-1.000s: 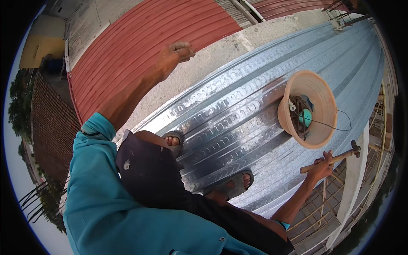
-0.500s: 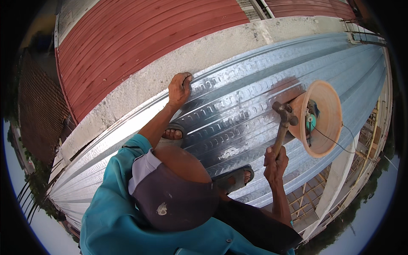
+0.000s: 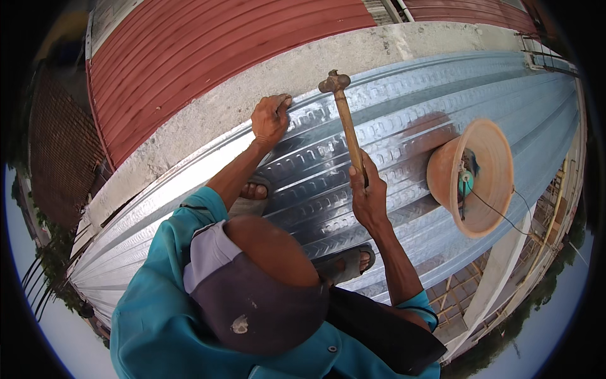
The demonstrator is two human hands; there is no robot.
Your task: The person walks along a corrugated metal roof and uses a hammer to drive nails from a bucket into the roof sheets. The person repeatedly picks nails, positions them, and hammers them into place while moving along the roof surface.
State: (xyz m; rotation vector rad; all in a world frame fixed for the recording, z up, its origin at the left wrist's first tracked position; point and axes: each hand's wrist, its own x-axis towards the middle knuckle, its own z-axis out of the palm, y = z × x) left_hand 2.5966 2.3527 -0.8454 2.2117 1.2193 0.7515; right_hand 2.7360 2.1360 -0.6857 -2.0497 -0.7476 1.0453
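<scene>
My right hand (image 3: pixel 370 194) is wrapped round the wooden handle of a hammer (image 3: pixel 348 126). The dark metal head is up near the seam between the metal sheet and the concrete ledge. My left hand (image 3: pixel 270 120) rests at the far edge of the ribbed, shiny metal decking sheet (image 3: pixel 379 126), beside the rough concrete ledge (image 3: pixel 227 110). Its thumb and fingers are pinched together at that edge; what they hold is too small to make out. Left of the hammer head, the pinched fingertips sit a short distance away from it.
An orange tapered bucket (image 3: pixel 445 170) lies tipped on the sheet at right, with a green item (image 3: pixel 465 182) and a dark cord in its mouth. Beyond the ledge lies red corrugated roofing (image 3: pixel 208 57). At lower right the sheet ends above an open bamboo frame (image 3: pixel 464 284).
My right hand has swung the hammer up and left, from beside the bucket to the far edge of the sheet. My left hand has stayed at the edge, shifting only slightly.
</scene>
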